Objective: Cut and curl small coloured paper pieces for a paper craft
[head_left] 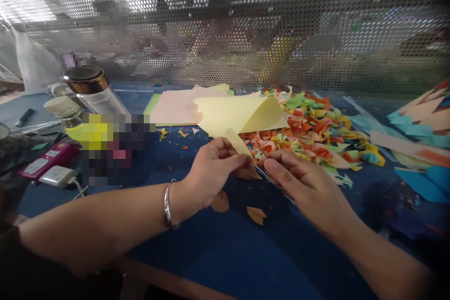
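My left hand (pixel 220 168), with a silver bracelet at the wrist, pinches the end of a narrow pale yellow paper strip (pixel 239 142). Behind it lies a larger pale yellow sheet (pixel 230 112) with one curled corner; whether the strip joins the sheet I cannot tell. Close to the left fingertips, my right hand (pixel 297 176) is closed with thumb against fingers. A thin, slender tool (pixel 269 177) runs beneath its fingers, mostly hidden, its kind unclear. Below the hands, two small tan paper pieces (pixel 256 215) rest on the dark blue tabletop (pixel 225 253).
Folded colourful paper pieces (pixel 316 131) form a heap behind my right hand. Stacked paper sheets (pixel 172 108) lie at the back. Leftward stand a clear bottle (pixel 100 91), a small jar (pixel 66 112) and a white charger (pixel 58 176). A perforated metal panel (pixel 218 33) rises behind.
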Demonstrator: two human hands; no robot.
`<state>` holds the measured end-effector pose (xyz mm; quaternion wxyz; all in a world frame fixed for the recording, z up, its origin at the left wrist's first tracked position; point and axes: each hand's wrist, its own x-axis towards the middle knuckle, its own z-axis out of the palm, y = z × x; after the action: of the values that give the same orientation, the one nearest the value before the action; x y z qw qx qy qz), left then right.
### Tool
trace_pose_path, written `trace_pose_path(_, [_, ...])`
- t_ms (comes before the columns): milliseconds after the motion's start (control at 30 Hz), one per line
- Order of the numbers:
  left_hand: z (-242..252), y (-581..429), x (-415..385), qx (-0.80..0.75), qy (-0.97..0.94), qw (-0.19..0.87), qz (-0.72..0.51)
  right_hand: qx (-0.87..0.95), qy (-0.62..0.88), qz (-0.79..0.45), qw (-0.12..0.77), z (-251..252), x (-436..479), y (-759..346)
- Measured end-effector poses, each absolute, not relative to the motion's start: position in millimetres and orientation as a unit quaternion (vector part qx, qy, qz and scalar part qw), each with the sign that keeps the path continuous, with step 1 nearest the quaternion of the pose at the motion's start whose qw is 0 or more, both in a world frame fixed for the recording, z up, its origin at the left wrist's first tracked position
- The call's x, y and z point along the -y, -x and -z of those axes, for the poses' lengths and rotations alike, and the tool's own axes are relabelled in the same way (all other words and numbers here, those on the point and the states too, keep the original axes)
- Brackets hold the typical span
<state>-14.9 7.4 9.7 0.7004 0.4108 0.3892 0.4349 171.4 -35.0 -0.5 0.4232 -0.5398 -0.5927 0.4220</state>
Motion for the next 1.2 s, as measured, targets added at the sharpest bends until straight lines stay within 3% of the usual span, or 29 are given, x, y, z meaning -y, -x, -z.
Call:
trace_pose_path(300, [5, 7, -16, -0.356, -0.375, 0.727, -0.451, 0.652, 0.581, -0.350, 0.338, 2, 34, -182])
trace_pose_path(1200, [-2, 10, -10, -0.350, -0.392, 0.756, -0.391, 0.670, 0.588, -0.320, 0.321, -8, 38, -183])
